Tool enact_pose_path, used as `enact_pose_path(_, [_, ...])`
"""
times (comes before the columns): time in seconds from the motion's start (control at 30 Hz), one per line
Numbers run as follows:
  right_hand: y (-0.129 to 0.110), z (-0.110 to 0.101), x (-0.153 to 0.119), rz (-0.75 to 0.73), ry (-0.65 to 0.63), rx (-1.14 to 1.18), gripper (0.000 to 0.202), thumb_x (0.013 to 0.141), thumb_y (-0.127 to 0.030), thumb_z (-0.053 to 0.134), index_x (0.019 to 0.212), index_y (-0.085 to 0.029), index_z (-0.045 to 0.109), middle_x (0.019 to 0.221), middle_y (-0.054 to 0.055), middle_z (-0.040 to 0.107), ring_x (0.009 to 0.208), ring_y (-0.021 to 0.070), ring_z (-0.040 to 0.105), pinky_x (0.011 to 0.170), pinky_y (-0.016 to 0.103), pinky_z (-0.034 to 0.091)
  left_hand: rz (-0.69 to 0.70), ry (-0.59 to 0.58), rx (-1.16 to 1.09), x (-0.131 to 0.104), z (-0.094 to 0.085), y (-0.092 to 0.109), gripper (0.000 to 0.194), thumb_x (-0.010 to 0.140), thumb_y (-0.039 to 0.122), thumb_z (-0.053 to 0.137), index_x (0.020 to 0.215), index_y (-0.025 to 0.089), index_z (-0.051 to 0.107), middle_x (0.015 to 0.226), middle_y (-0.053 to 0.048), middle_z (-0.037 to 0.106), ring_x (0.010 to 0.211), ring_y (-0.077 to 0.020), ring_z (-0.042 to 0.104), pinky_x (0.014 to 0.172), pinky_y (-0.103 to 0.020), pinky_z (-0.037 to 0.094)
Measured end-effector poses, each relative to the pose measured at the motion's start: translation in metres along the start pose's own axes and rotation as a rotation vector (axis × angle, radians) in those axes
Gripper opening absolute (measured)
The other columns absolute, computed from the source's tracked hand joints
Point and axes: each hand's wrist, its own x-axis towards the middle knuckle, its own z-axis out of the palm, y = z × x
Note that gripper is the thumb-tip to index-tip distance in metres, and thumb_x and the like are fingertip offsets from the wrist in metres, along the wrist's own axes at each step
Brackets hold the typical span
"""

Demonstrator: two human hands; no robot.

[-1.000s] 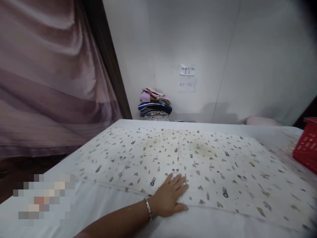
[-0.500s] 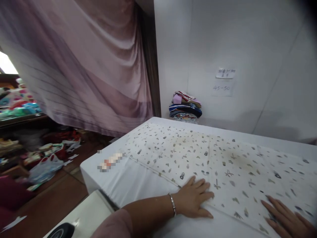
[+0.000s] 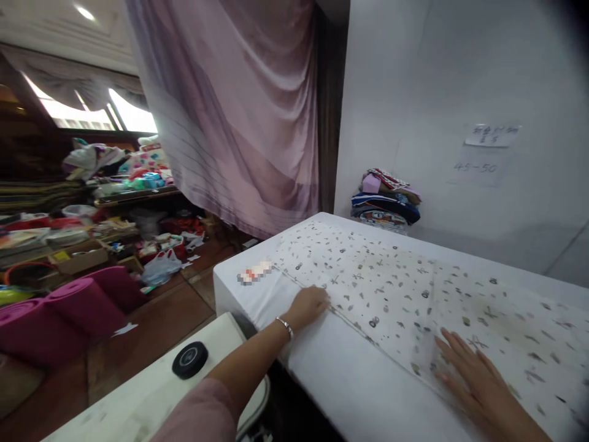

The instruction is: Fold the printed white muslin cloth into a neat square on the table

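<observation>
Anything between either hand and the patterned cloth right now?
Nothing visible stands in the way: the left hand is at the near edge of the patterned cloth, and the right hand is spread over it.

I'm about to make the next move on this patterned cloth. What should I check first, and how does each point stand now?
1. Left hand at the near edge of the patterned cloth: ok.
2. Left fingers gripping that edge: cannot tell, they are curled out of sight.
3. Right hand on the cloth, fingers extended: ok.
4. Cloth free of creases: not ok, one crosses it near the right fingertips.
5. Cloth's right end lying flat: cannot tell, it leaves the view.
6. Folded fabric stack off the cloth: ok.
</observation>
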Motion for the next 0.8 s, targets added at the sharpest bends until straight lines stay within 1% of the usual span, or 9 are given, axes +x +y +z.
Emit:
enact_pose_path(0.07, [-0.019,-0.001,0.018,-0.029,-0.075,0.015,0.064,0.086,-0.057,0.032,0.143,-0.031,0.021,0.149,-0.002,0.017,0.136,0.0264,0.016,0.11,0.052,0.017,-0.265,0.163,-0.134,0.0,-0.012,-0.027,0.02,0.083,0.031,0.05,0.092,0.019,0.063,0.104,-0.006,0.064,0.104,-0.0216,0.053,0.095,-0.034,0.035])
enact_pose_path(0.13, [-0.03,0.004,0.029,-0.027,-0.138,0.026,0.065,0.085,-0.059,0.032,0.142,-0.028,0.027,0.148,0.0,0.02,0.136,0.0261,0.017,0.11,0.052,0.017,-0.536,0.317,-0.313,-0.001,-0.026,-0.05,0.017,0.08,0.027,0.055,0.093,0.019,0.062,0.109,-0.007,0.062,0.109,-0.0214,0.051,0.097,-0.032,0.033])
enact_pose_path(0.17, [-0.032,0.009,0.031,-0.019,-0.164,0.027,0.065,0.085,-0.06,0.031,0.142,-0.027,0.028,0.147,0.0,0.021,0.135,0.0255,0.017,0.11,0.052,0.017,-0.643,0.365,-0.387,-0.001,-0.032,-0.06,0.016,0.079,0.026,0.056,0.091,0.018,0.062,0.109,-0.007,0.062,0.109,-0.0213,0.052,0.096,-0.031,0.034])
enact_pose_path(0.23, [-0.033,0.019,0.032,-0.009,-0.19,0.03,0.064,0.086,-0.06,0.03,0.141,-0.026,0.031,0.147,0.0,0.023,0.135,0.0242,0.018,0.11,0.052,0.016,-0.784,0.401,-0.486,0.001,-0.041,-0.076,0.013,0.079,0.025,0.055,0.086,0.016,0.061,0.103,-0.009,0.063,0.102,-0.0215,0.057,0.088,-0.031,0.041])
enact_pose_path(0.33, [-0.028,0.031,0.029,-0.019,-0.177,0.036,0.063,0.086,-0.059,0.031,0.14,-0.027,0.033,0.146,-0.001,0.024,0.135,0.0243,0.019,0.11,0.051,0.016,-0.94,0.42,-0.631,0.009,-0.046,-0.09,0.014,0.082,0.026,0.051,0.085,0.014,0.057,0.087,-0.01,0.064,0.079,-0.019,0.064,0.067,-0.026,0.048])
enact_pose_path(0.4, [-0.026,0.033,0.028,-0.018,-0.173,0.035,0.062,0.085,-0.06,0.032,0.139,-0.028,0.034,0.146,-0.001,0.025,0.135,0.0251,0.019,0.11,0.052,0.017,-1.021,0.454,-0.735,0.018,-0.045,-0.094,0.015,0.085,0.027,0.049,0.09,0.014,0.055,0.083,-0.008,0.063,0.07,-0.0162,0.065,0.058,-0.023,0.047])
enact_pose_path(0.5, [-0.025,0.033,0.028,-0.016,-0.174,0.036,0.06,0.085,-0.059,0.032,0.139,-0.03,0.035,0.146,-0.002,0.025,0.135,0.0252,0.019,0.11,0.051,0.018,-1.099,0.507,-0.848,0.034,-0.041,-0.097,0.019,0.086,0.029,0.05,0.097,0.014,0.054,0.082,-0.005,0.062,0.068,-0.0139,0.064,0.054,-0.021,0.047])
enact_pose_path(0.67, [-0.023,0.035,0.029,-0.019,-0.158,0.035,0.06,0.086,-0.059,0.033,0.138,-0.03,0.036,0.145,-0.001,0.025,0.135,0.0245,0.02,0.11,0.051,0.017,-1.167,0.534,-0.906,0.055,-0.037,-0.101,0.03,0.088,0.034,0.049,0.11,0.013,0.054,0.101,-0.007,0.059,0.083,-0.0147,0.059,0.071,-0.032,0.052])
enact_pose_path(0.8, [-0.025,0.036,0.03,-0.008,-0.12,0.058,0.058,0.086,-0.058,0.034,0.136,-0.03,0.039,0.144,-0.001,0.029,0.134,0.0244,0.022,0.11,0.05,0.017,-1.149,0.562,-0.804,0.063,-0.037,-0.104,0.031,0.088,0.033,0.051,0.113,0.015,0.053,0.11,-0.008,0.056,0.092,-0.0173,0.058,0.078,-0.037,0.051])
